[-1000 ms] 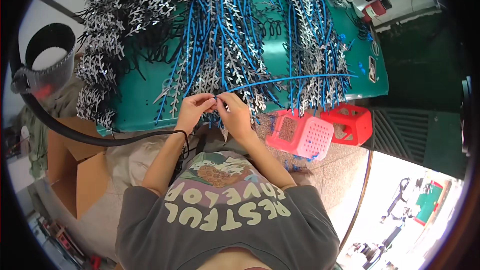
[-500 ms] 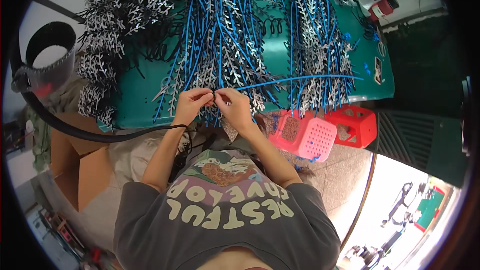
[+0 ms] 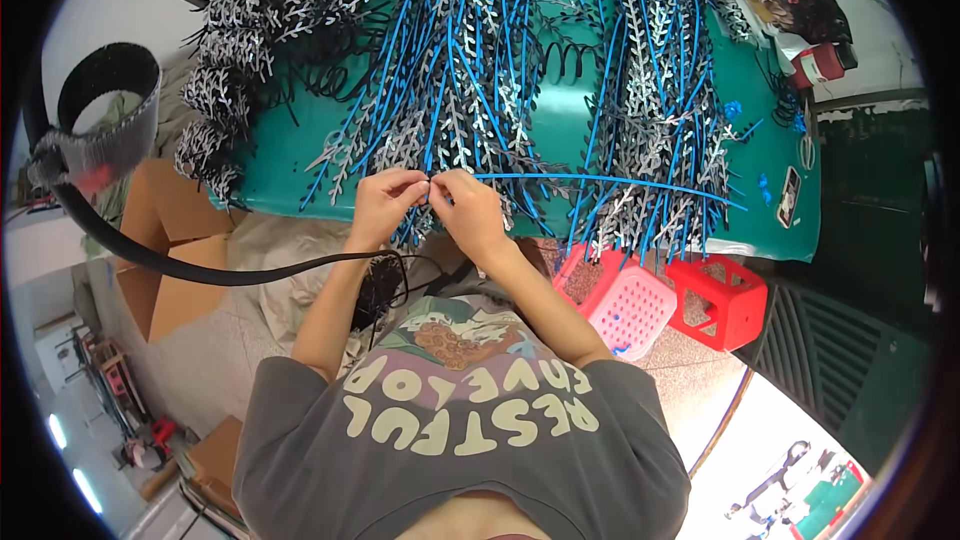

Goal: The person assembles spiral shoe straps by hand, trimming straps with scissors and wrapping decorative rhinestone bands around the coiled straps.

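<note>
Blue strip (image 3: pixel 600 179) stretches right from the person's fingers, above silvery leafy trims (image 3: pixel 640 90) on the green table (image 3: pixel 565 120). Left hand (image 3: pixel 385 202) and right hand (image 3: pixel 468 212) meet at its left end, thumbs and forefingers pinched together; their exact grip is too small to tell. This strip looks unfinished; whether those lying farther off are done is unclear. Left, a cardboard box (image 3: pixel 190 270) gapes open, contents indistinct.
</note>
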A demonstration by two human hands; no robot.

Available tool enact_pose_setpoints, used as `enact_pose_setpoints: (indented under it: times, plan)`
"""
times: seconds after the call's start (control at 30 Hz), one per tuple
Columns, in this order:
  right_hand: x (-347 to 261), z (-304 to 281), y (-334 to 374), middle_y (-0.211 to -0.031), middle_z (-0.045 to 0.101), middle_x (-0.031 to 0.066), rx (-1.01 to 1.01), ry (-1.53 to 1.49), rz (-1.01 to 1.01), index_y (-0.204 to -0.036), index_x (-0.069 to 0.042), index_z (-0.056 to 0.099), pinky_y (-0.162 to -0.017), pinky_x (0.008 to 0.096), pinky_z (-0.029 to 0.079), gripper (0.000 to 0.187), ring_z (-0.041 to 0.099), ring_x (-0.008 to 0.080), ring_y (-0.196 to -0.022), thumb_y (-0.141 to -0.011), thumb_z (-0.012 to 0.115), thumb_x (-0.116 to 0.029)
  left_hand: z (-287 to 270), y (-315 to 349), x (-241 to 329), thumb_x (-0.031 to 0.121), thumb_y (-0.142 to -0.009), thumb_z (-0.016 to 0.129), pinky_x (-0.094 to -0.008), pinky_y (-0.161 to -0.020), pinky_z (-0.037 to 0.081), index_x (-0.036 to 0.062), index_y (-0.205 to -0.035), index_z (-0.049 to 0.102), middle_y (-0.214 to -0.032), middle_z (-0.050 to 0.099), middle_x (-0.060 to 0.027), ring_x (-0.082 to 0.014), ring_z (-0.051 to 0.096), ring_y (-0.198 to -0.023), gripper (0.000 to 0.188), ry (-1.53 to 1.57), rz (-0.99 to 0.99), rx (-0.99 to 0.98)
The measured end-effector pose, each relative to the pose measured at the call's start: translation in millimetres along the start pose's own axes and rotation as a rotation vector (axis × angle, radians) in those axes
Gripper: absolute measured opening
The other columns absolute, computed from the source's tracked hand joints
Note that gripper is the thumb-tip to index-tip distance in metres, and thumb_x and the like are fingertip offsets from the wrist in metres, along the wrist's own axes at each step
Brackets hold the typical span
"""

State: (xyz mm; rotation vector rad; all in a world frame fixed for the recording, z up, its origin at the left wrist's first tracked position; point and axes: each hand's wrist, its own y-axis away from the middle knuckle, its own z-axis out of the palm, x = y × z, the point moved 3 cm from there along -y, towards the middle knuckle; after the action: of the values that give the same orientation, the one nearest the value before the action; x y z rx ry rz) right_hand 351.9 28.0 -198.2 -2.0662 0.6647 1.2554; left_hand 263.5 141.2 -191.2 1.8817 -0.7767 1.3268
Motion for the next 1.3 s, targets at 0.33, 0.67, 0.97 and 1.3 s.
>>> enact_pose_setpoints:
  times: [0.33, 0.67, 0.97, 1.3]
  plan:
    - [19, 9, 10, -0.075, 0.061, 0.005, 0.185, -0.843, 0.613, -0.077, 0.002, 0.058, -0.059, 0.0233, 0.049, 0.005, 0.061, 0.0124, -0.064, -0.077, 0.058, -0.003, -5, 3, -15, 0.007, -0.079, 0.061, -0.0235, -0.06, 0.047, -0.0048, -0.094, 0.06, -0.08, 0.062, -0.0087, -0.0126, 0.058, -0.065, 0.019, 0.292, -0.166, -0.029]
    - [117, -310, 54, -0.085, 0.063, 0.0136, 0.966, -0.792, 0.498, -0.086, -0.001, 0.055, -0.069, 0.0314, 0.054, 0.015, 0.063, 0.0211, -0.075, -0.083, 0.05, -0.014, -73, -18, -89, 0.01, -0.08, 0.061, -0.0236, -0.061, 0.047, -0.005, -0.099, 0.056, -0.079, 0.06, -0.0079, -0.0132, 0.058, -0.068, 0.025, 0.467, -0.303, 0.095]
    - [66, -765, 151, -0.081, 0.061, 0.0215, 1.406, 0.05, 0.12, -0.079, 0.01, 0.055, -0.072, 0.0353, 0.055, 0.022, 0.062, 0.0287, -0.077, -0.081, 0.044, -0.009, -117, -53, -135, 0.012, -0.078, 0.065, -0.0201, -0.054, 0.047, 0.0027, -0.097, 0.057, -0.073, 0.06, -0.0037, -0.0118, 0.057, -0.062, 0.023, 0.323, -0.51, 0.324]
    - [33, -942, 363, -0.073, 0.066, 0.0081, 1.663, 1.307, 0.253, -0.078, -0.007, 0.068, -0.058, 0.0285, 0.049, 0.018, 0.061, 0.0184, -0.061, -0.072, 0.066, -0.024, -146, -92, -124, 0.019, -0.074, 0.055, -0.0274, -0.04, 0.036, 0.008, -0.061, 0.056, -0.054, 0.052, -0.0038, -0.0138, 0.048, -0.044, 0.017, -0.162, -0.404, 0.56]
